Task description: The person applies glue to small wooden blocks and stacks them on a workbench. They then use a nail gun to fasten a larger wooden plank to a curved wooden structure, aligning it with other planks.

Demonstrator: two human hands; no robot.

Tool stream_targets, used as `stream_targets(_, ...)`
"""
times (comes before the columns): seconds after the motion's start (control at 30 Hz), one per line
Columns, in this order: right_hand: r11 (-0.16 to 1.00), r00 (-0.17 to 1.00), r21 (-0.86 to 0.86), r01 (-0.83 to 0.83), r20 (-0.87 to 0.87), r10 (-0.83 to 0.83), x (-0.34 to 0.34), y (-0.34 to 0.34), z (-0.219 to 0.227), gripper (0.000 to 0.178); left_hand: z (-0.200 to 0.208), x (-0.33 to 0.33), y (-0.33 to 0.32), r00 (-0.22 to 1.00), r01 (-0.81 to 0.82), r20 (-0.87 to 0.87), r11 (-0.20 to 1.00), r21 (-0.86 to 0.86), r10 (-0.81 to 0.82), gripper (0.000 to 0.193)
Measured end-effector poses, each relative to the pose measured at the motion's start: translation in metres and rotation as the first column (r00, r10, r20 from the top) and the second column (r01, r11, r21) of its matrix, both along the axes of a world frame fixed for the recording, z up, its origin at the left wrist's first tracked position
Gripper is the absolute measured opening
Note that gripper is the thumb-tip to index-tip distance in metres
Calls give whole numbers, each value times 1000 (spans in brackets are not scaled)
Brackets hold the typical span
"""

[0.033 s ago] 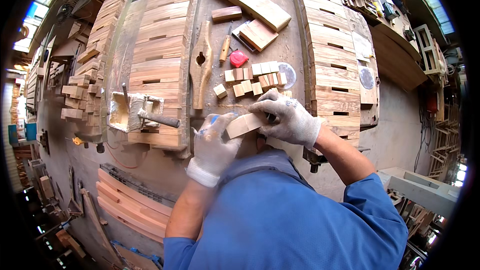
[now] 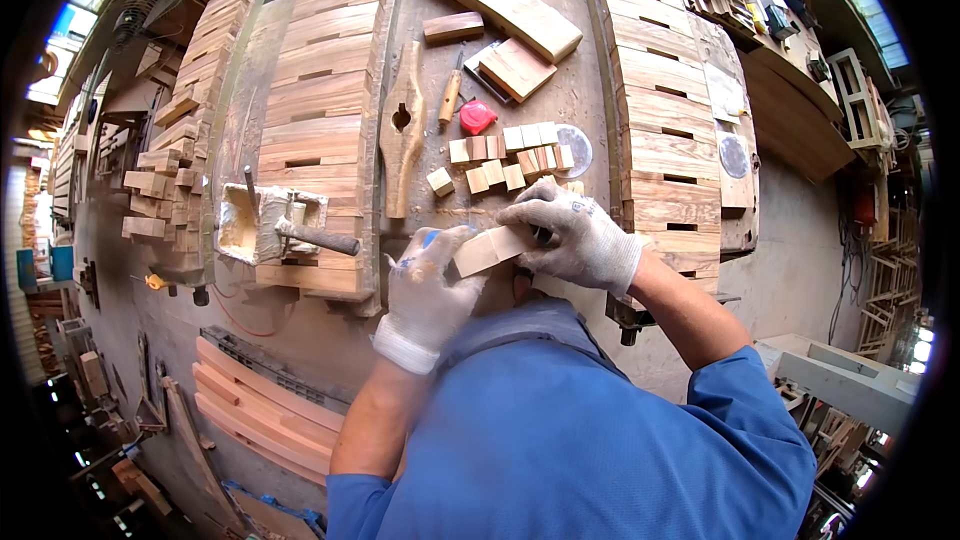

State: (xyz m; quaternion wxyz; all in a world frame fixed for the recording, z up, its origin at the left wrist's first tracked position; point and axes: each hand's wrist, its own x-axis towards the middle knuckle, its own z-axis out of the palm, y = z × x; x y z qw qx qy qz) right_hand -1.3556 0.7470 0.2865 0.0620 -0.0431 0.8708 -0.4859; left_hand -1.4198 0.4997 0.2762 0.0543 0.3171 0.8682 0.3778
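From my remote seat I see the left hand [image 2: 428, 285] and the right hand [image 2: 582, 243] gripping opposite ends of a pale piece [image 2: 484, 253] near the bench [image 2: 550, 108]. Beyond it, I spot small blocks [image 2: 478, 180] beside a red tape measure [image 2: 478, 118].

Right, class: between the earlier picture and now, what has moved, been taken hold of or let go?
Nothing has visibly changed: nothing clearly moved, was grasped or let go. The gloved left hand and right hand stay at the pale piece; the small blocks, red tape measure and wooden-handled tool lie as before.
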Motion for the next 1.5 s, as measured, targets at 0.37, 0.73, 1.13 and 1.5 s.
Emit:
stream_targets(0.37,999,996,-37,-40,-79,37,0,4,-10,47,-5,0,2,998,21,55,998,59,-24,56)
stream_targets(0.73,998,998,-40,-43,-37,42,0,3,-3,47,-11,-4,3,980,27,188,980,195,-64,53)
stream_targets(1.13,996,1000,-88,16,-11,-17,12,2,-18,51,-9,1,13,975,48,203,980,191,-87,46)
stream_targets(1.5,996,983,-60,67,175,-56,71,-2,-110,49,-86,39,21,931,225,315,970,-89,-187,50)
